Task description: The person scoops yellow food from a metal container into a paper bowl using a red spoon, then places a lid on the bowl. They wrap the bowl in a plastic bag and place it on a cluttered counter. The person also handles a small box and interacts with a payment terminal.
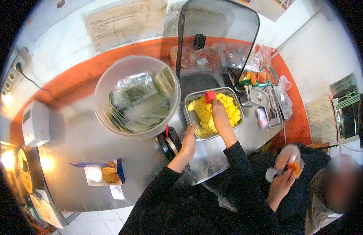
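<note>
My right hand [221,116] grips a red utensil [210,96], its shape partly hidden by my fingers, over a rectangular metal pan [185,108]. Lumpy yellow food [231,108], resembling scrambled egg, fills much of that pan; the near left part shows bare metal. At the pan's near left corner, my left hand [188,144] holds the rim, thumb at the edge. Beneath my left forearm lies a black device [166,144] with a light strip and a red part. Close by on the left stands a translucent plastic tub [102,102] of flat green packets [137,97].
A black-framed mesh cover [219,23] stands upright behind the pan. Lidded metal containers [259,96] and bagged items sit right. Another person's hands [282,176] hold something orange at lower right. An open food box [105,173] with a receipt [117,192] rests left on the steel table [72,147].
</note>
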Available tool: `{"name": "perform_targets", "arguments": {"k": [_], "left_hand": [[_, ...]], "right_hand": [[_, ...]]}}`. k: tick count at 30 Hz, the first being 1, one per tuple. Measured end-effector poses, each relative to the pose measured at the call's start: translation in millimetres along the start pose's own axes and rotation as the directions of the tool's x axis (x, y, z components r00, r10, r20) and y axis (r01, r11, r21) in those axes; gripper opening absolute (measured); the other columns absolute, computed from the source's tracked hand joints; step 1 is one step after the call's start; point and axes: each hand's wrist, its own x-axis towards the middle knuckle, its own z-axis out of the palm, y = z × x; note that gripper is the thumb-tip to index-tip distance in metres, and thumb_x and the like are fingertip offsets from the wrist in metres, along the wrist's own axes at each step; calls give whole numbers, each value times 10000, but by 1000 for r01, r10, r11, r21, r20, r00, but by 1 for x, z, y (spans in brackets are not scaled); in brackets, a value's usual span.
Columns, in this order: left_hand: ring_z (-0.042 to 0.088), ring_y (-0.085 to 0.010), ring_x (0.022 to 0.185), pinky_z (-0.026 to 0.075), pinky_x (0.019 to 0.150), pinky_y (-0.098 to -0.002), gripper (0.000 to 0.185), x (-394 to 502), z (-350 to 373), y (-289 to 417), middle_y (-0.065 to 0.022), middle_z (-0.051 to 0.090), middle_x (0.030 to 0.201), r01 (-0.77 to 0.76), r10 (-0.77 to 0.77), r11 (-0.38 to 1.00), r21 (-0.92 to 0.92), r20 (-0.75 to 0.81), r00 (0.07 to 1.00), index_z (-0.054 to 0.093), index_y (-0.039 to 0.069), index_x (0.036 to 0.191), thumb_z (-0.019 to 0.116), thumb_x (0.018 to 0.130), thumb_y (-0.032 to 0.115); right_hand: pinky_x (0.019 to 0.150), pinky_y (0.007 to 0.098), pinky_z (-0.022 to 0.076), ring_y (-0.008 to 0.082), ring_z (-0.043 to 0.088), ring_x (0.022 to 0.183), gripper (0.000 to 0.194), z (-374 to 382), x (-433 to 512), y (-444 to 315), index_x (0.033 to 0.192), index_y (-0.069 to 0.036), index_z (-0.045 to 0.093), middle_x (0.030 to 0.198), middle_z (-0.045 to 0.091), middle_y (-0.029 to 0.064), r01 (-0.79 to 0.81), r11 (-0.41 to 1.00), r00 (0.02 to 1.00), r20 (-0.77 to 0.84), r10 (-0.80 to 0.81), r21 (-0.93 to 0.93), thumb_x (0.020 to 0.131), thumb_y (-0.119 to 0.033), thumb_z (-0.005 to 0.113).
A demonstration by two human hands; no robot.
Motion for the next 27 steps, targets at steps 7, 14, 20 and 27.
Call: {"name": "perform_targets", "arguments": {"k": [7, 14, 20, 27], "left_hand": [[188, -183, 1436, 91, 1172, -346, 733, 2, 14, -9, -83, 242, 1554, 101, -124, 969, -226, -88, 988, 206, 61, 1510, 552, 932, 350], [263, -203, 1421, 137, 1187, -378, 591, -5, 31, -13, -51, 325, 1530, 83, -171, 934, -346, -232, 958, 281, 78, 1485, 459, 1000, 365], [232, -197, 1436, 138, 1189, -353, 613, -9, 31, -15, -53, 278, 1552, 107, -158, 936, -334, -128, 979, 224, 77, 1505, 420, 1012, 384], [182, -269, 1451, 137, 1191, -401, 659, -36, 53, -30, -75, 203, 1576, 270, -400, 843, -466, -206, 893, 131, 132, 1534, 440, 1006, 377]], "right_hand": [[502, 390, 542, 309, 669, 598, 162, 28, -2, -5, 966, 22, 562, 775, 635, 165, 296, 913, 942, 243, -231, -280, 838, -72, 531], [526, 427, 518, 368, 642, 605, 169, 47, -2, -12, 860, 22, 587, 684, 609, 184, 330, 944, 896, 306, -320, 21, 803, -135, 560], [606, 489, 505, 437, 620, 679, 150, 35, -18, -10, 785, 16, 606, 709, 613, 215, 295, 924, 902, 249, -353, 243, 767, -133, 610], [646, 476, 530, 381, 666, 683, 225, -5, -1, -3, 712, -19, 692, 708, 662, 207, 203, 979, 931, 317, -184, -28, 793, -203, 592]]}}
